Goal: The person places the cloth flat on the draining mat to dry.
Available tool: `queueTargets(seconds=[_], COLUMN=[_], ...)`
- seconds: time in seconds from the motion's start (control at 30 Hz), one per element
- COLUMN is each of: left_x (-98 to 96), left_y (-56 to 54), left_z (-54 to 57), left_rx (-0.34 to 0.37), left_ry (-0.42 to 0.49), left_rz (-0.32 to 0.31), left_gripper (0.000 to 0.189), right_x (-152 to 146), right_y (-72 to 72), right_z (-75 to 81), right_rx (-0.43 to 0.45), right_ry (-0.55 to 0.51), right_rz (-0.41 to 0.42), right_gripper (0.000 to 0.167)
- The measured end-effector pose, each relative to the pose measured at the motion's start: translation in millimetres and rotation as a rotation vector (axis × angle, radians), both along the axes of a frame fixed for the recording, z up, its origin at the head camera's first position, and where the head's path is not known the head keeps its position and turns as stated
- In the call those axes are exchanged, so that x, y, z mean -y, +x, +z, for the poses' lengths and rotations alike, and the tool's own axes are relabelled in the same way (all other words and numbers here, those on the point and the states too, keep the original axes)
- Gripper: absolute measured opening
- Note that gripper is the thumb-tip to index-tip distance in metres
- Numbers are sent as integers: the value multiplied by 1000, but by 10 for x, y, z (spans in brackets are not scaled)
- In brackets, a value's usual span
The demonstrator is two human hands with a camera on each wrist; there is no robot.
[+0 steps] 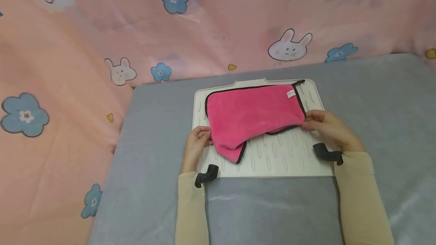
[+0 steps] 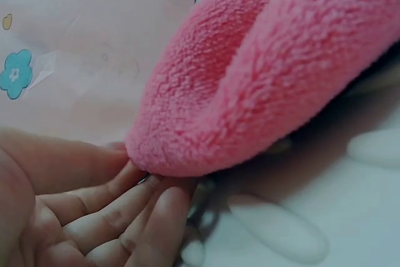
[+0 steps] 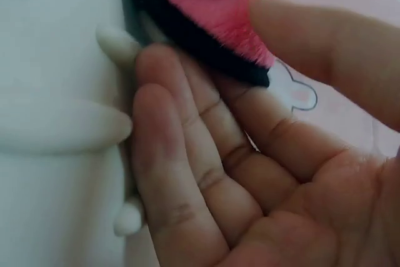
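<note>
I'm seeing the pink cloth (image 1: pixel 252 112) lying between both hands: the left hand (image 1: pixel 197 142) is pinching its left folded edge, and the right hand (image 1: pixel 321 124) is holding its right corner between thumb and fingers. Both forearms are pointing forward in beige sleeves (image 1: pixel 362 199), and the right fingers are sitting under the dark trim. The fluffy cloth is showing a white label (image 1: pixel 291 93) near its upper right, and one corner is drooping nearer me. Beneath, a white ridged tray (image 1: pixel 262 169) is resting on the grey table (image 1: pixel 153 143).
</note>
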State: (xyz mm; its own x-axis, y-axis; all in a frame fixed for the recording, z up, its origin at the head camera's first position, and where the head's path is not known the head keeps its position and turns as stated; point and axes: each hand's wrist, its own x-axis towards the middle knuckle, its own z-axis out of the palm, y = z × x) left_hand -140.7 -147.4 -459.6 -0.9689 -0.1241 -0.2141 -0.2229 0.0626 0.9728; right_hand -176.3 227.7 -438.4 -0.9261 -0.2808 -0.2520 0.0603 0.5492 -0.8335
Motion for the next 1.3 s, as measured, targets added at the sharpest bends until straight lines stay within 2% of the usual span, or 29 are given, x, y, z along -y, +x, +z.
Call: queueTargets(seconds=[0.2,0.43,0.7,1.0,1.13,1.3], left_x=[-22,-20,-24,-37,-37,-36], left_y=[-8,2,15,9,9,7], left_z=[3,32,53,36,33,32], left_rx=[3,26,16,-6,0,13], left_ry=[-43,-144,-191,-167,-140,-60], left_rz=[6,-46,-65,-36,-5,33], left_gripper=[15,23,22,17,16,14], right_x=[17,46,68,101,99,82], right_y=[7,3,5,3,0,12], right_z=[-40,-48,-49,-65,-68,-69], right_rx=[-24,-45,-48,-81,-83,-77], right_ry=[-27,-4,5,-16,-68,-163], right_rz=[-28,-57,-46,-65,-87,-136], right_gripper=[33,30,35,33,33,31])
